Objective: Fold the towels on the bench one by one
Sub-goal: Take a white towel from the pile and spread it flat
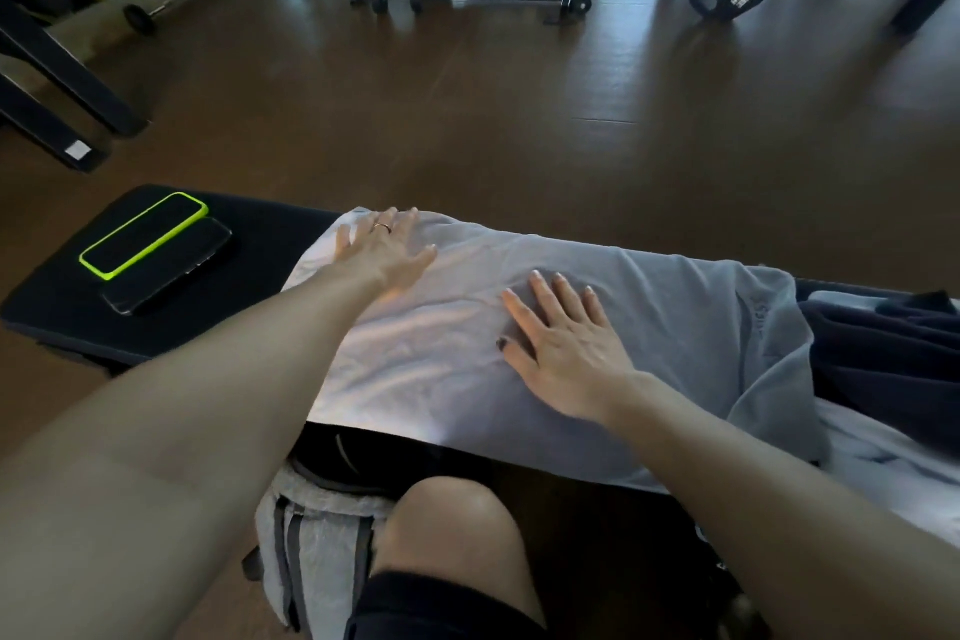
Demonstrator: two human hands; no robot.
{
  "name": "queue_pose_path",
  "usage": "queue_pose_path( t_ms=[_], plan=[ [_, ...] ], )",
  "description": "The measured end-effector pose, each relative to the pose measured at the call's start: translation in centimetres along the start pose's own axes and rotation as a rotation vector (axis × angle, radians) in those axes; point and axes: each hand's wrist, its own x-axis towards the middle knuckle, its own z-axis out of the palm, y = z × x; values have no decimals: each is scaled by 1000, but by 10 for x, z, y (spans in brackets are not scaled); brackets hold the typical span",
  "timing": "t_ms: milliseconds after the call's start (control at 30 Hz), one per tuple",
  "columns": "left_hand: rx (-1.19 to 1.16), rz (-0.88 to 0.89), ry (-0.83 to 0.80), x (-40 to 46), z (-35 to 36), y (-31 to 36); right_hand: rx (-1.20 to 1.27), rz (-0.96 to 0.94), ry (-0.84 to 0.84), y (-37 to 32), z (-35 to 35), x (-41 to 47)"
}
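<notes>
Both hands pressed flat on a grey towel spread along a black gym bench.

The left hand [382, 250], a ring on one finger, lies palm-down with fingers spread at the far left end of the grey towel [649, 307]; the right hand [563, 343] rests palm-down near the towel's middle, fingers extended and slightly apart, gripping nothing. The towel covers the bench [67, 322] crosswise, its near edge hanging over the side. Two phones [156, 250], one in a lime-green case, lie side by side on the bench's bare left end. A dark navy towel [893, 353] lies bunched at the right, over a white towel [893, 463]. A bare knee [447, 525] shows below.
</notes>
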Motion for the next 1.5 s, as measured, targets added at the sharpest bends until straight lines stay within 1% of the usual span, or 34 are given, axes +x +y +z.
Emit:
queue_pose_path(
  t_ms=[67,167,200,300,367,467,533,700,767,833,900,1033,1133,1200,1300,1333,1367,1400,1467,1500],
  plan=[
    [78,15,66,10,0,-2,4,-9,-6,-6,0,2],
    [88,-47,169,20,-7,-7,-1,-3,-6,-9,1,3],
    [68,-42,180,25,-9,-10,1,0,-8,-10,0,4],
    [-71,57,221,36,-16,-19,10,-5,-27,-9,-1,6],
    [-130,61,224,40,-21,-21,5,-5,-28,-9,-2,6],
    [-19,28,116,44,-28,-22,9,0,-32,-10,-2,6],
    [14,16,39,44,-34,-22,6,1,-36,-11,-2,6],
    [170,54,-149,35,-50,-27,-1,-3,-39,-12,-1,7],
    [177,54,-171,33,-52,-31,2,-4,-40,-12,0,7],
    [79,23,-171,31,-55,-32,-1,-4,-43,-12,0,7],
    [48,10,-185,29,-56,-32,-1,-4,-41,-13,-1,7],
    [159,56,-206,19,-55,-30,-4,-2,-49,-13,-3,8],
    [214,84,-120,18,-57,-29,-8,4,-59,-13,-4,7],
    [204,80,19,23,-59,-31,-6,3,-61,-13,-5,7],
    [198,-28,260,31,-58,-33,-12,7,-56,-13,-5,8],
    [188,-76,305,33,-56,-31,-15,7,-57,-14,-5,8],
    [183,-113,321,33,-53,-29,-20,6,-60,-14,-5,7],
    [174,-133,302,32,-50,-25,-23,6,-63,-14,-6,7],
    [151,-129,211,32,-39,-19,-21,6,-67,-14,-7,7],
    [152,-100,181,32,-33,-16,-20,7,-67,-14,-7,7]
  ],
)
